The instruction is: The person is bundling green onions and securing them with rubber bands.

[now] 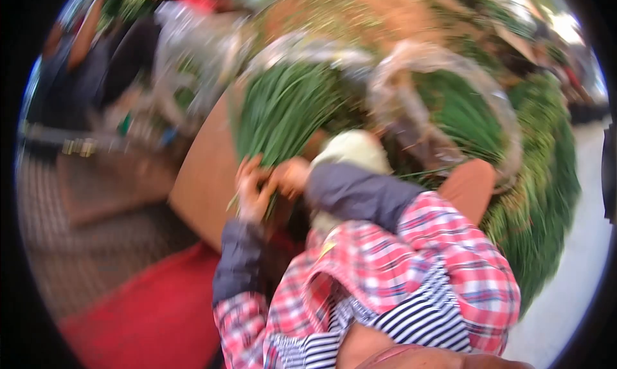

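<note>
A thick bunch of long, thin green chives [286, 108] fans out away from me, its narrow end towards my body. My left hand [252, 192] is wrapped round that narrow end, fingers bent. Close beside it, my right hand [292, 177] is closed at the same end of the bunch, touching or nearly touching the left; its fingertips are partly hidden and blurred. Under the leaves stands a brown board [209, 163], tilted. Right of the bunch, an open clear plastic bag [402, 80] has more green chives [459, 108] in it.
A large heap of greens [536, 221] lies along my right side. At the upper left are another clear plastic bag [193, 54] and a seated person [77, 80] in dark clothes. A red cloth [151, 311] covers the ground at lower left. Loose stalks lie on the brown surface [360, 18] ahead.
</note>
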Tool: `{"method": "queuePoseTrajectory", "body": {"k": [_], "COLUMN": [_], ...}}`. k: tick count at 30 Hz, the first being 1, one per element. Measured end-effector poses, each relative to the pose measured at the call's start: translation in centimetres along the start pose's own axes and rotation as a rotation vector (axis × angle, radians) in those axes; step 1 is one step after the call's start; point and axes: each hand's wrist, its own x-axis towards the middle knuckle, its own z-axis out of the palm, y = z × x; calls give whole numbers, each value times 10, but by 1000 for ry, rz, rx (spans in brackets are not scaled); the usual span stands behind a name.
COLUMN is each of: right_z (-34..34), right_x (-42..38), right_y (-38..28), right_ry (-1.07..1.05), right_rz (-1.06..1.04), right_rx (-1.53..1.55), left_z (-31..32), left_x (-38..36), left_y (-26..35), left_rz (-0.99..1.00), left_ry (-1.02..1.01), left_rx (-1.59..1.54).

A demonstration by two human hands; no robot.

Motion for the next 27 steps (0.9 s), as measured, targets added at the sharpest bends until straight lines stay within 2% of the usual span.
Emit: {"method": "queuePoseTrajectory", "body": {"k": [2,3,4,5,7,10,12,14,15,18,20,21,27], "right_z": [5,23,18,8,17,25,17,23,26,35,36,37,32], "right_x": [-14,-27,-34,-40,-48,-44,-32,-31,-30,-29,-24,-20,-6], "right_y": [-18,-26,-30,-37,-42,-34,-21,-22,-24,-37,-34,-37,-38], "right_ry": [115,488,462,373,371,366,359,455,508,457,524,542,571], "right_rz": [155,113,170,334,372,391,424,318,266,320,233,217,113], "right_rx": [222,59,-145,-353,-598,-960,-1190,-1303,-1361,-1322,-1388,-1410,-1495], "left_z": [-10,-21,-32,-38,-57,-74,-72,-71,-67,-52,-48,-44,-44], "left_x": [-9,-8,-6,-1,16,27,14,15,19,17,17,16,19], "left_y": [-9,-9,-14,-20,-28,-45,-90,-106,-103,-91,-93,-101,-112], "left_rz": [-198,-200,-184,-232,-283,-430,-509,-574,-580,-584,-551,-547,-355], "left_ry": [70,112,142,110,7,-263,-340,-388,-399,-415,-399,-371,-350], "left_rx": [-160,-138,-133,-48,71,137,-78,-260,-222,-163,-188,-313,-85]}}
